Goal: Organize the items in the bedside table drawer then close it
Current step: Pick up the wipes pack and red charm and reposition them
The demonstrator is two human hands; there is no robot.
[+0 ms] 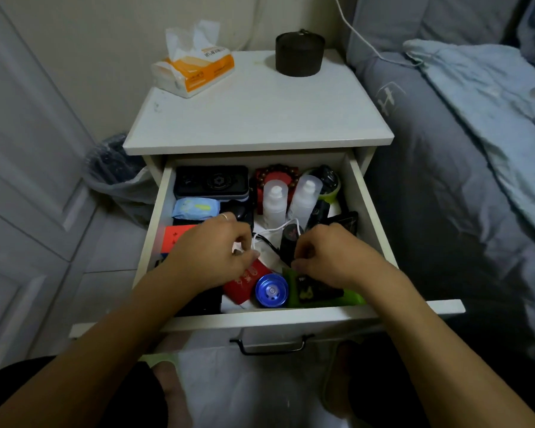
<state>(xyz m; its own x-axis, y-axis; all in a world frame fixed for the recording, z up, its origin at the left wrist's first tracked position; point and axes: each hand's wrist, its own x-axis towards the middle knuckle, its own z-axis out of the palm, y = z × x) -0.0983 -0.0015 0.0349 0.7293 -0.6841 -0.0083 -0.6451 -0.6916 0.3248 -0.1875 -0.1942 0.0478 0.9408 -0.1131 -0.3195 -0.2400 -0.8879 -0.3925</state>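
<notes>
The white drawer (291, 318) of the bedside table stands pulled open and crowded with small items. At its back lie a black case (210, 182), a blue tissue pack (195, 207), two clear bottles (275, 199) and red beads (277, 176). A white cable (275, 232) runs across the middle. My left hand (212, 253) pinches the cable's end above a red packet (247, 284). My right hand (334, 256) has its fingers curled at a small black item beside a green packet (325, 296); what it grips is hidden. A blue round cap (271, 290) sits at the front.
On the tabletop (260, 118) stand an orange tissue pack (195, 67) and a dark round jar (299, 54). A bin with a plastic liner (118, 177) sits left of the table. The bed (464, 149) lies close on the right. A black drawer handle (272, 345) faces me.
</notes>
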